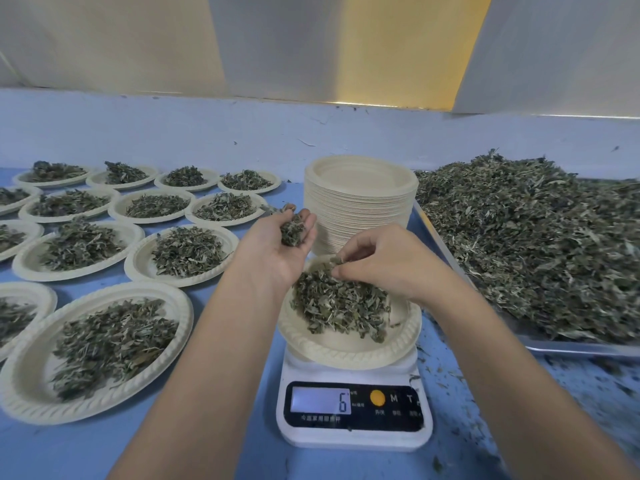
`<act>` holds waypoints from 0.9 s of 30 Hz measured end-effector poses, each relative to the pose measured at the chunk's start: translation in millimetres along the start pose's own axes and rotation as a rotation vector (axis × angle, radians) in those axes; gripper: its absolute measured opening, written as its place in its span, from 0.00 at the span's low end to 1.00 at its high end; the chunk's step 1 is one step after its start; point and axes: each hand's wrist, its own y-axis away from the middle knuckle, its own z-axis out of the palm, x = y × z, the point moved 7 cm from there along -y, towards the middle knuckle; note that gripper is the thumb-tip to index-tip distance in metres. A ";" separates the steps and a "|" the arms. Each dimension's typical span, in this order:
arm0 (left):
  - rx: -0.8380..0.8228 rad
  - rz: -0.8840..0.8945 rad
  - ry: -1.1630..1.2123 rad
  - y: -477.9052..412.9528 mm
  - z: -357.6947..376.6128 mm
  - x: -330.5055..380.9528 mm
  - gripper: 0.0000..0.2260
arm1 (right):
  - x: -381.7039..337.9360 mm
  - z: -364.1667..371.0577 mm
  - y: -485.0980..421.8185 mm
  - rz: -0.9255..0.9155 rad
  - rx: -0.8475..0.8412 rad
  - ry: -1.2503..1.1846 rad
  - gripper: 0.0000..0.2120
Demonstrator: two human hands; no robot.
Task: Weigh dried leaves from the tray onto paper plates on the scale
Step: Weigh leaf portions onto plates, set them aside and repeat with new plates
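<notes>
Cupped palm-up, the left grip (280, 249) held a reserve of dried leaves (292, 230). Just beside it, the right grip (384, 263) pinched a few leaves over the paper plate (346, 355) on the scale (353, 434) (display showing 6). Left of both grips sat over a dozen filled plates (187, 252). To their right the tray (571, 346) lay heaped, so much weighing looked left to do.

Soft, even, cool light fills the scene, casting only faint shadows on the blue bench (69, 452), while a warm yellow glow streaks the wall (398, 46) behind. The wide lens bows the edges, and the dried leaves (554, 244) at far right and the plate (31, 403) at lower left smear slightly; the scale's display (320, 400) glows bright yet legible.
</notes>
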 end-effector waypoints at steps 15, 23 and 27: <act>-0.085 -0.072 0.035 11.5 17.5 -8.8 0.12 | -20.1 -16.3 6.3 -0.182 0.299 -0.286 0.04; -0.109 -0.103 -0.019 18.1 28.5 -26.6 0.09 | -26.5 -9.0 8.7 -0.195 0.337 -0.312 0.14; -0.147 -0.110 -0.037 18.7 29.5 -28.3 0.09 | -26.2 -8.1 8.8 -0.186 0.348 -0.352 0.11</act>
